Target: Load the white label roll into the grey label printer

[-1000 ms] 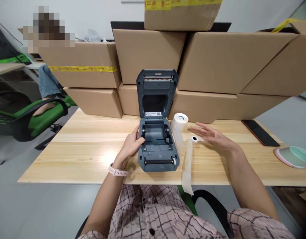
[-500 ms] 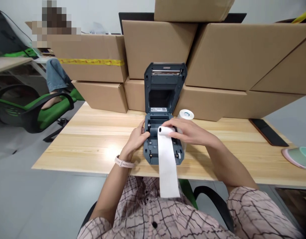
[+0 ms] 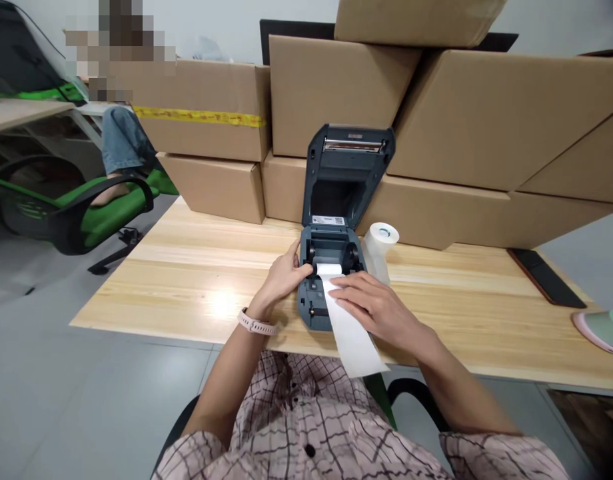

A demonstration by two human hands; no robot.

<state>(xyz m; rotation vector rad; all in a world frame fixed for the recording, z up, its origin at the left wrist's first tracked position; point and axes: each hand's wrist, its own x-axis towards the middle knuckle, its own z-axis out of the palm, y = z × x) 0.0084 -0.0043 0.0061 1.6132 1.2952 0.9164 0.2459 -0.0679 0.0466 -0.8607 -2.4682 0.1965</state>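
A dark grey label printer (image 3: 312,300) stands on the wooden table with its lid (image 3: 349,173) raised. A small white paper roll (image 3: 329,269) lies inside the printer, and its paper strip (image 3: 354,340) runs forward past the table's front edge. My left hand (image 3: 285,272) grips the printer's left side, thumb over the rim. My right hand (image 3: 374,303) rests on the strip just in front of the roll, fingers spread and nearly flat. A larger white roll (image 3: 381,243) stands right of the printer, its loose end hanging beside it.
Cardboard boxes (image 3: 336,93) are stacked along the table's (image 3: 186,267) back. A black phone-like slab (image 3: 546,279) and a green and pink object (image 3: 604,330) are at the right. A person in jeans (image 3: 129,143) sits on a green chair (image 3: 111,213) at the back left.
The small roll has gone from my right hand's grasp down into the printer. My right hand has moved forward onto the strip, whose free end has swung right. The camera view has shifted slightly.
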